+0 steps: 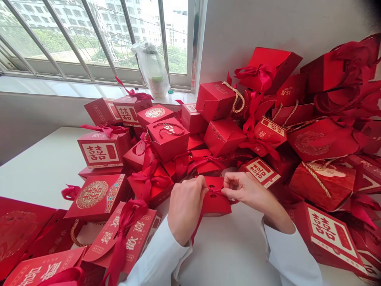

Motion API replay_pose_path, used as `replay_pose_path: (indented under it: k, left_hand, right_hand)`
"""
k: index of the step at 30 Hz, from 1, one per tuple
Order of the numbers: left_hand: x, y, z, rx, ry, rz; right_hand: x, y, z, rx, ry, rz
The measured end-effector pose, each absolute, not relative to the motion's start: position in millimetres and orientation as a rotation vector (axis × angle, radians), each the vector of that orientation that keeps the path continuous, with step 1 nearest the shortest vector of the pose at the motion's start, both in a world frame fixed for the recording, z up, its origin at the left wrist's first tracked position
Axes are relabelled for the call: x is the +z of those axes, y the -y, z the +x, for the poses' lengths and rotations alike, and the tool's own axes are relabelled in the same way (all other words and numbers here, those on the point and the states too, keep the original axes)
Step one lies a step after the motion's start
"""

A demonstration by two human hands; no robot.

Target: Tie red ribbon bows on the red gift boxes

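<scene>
My left hand point(186, 208) and my right hand point(247, 194) meet over a small red gift box point(217, 204) on the white table point(44, 174). Each hand pinches a thin red ribbon point(214, 191) at the top of the box, and the fingers hide part of the knot area. A loose ribbon end hangs down past my left wrist. Red gift boxes with gold double-happiness panels and ribbon bows lie heaped on both sides of my hands.
Red boxes and bags with rope handles point(323, 178) pile up high to the right against a white wall point(247, 31). A window with metal bars point(89, 35) lies behind, and a plastic bag holding a cup point(153, 71) stands on its sill point(178, 98). White table shows below my hands.
</scene>
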State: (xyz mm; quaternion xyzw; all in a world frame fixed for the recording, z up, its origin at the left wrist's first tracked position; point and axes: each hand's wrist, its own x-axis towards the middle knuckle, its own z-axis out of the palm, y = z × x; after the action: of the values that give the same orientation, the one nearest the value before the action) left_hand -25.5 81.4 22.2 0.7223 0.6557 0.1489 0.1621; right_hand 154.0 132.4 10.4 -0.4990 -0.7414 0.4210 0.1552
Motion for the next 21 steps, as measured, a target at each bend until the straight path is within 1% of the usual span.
replay_pose_path:
  k: [8, 14, 21]
  left_hand:
    - [25.8, -82.3, -31.7, 0.591, -1.662, 1.896]
    - [24.9, -81.9, -32.0, 0.657, -1.693, 1.840]
    - [24.4, -82.3, -31.7, 0.762, -1.522, 1.760]
  right_hand:
    - [12.7, -132.7, 156.2, 1.245, 2.107, -1.442]
    - [12.1, -133.8, 156.8, 1.260, 2.134, -1.434]
    - [10.9, -133.2, 157.2, 1.287, 2.135, -1.439]
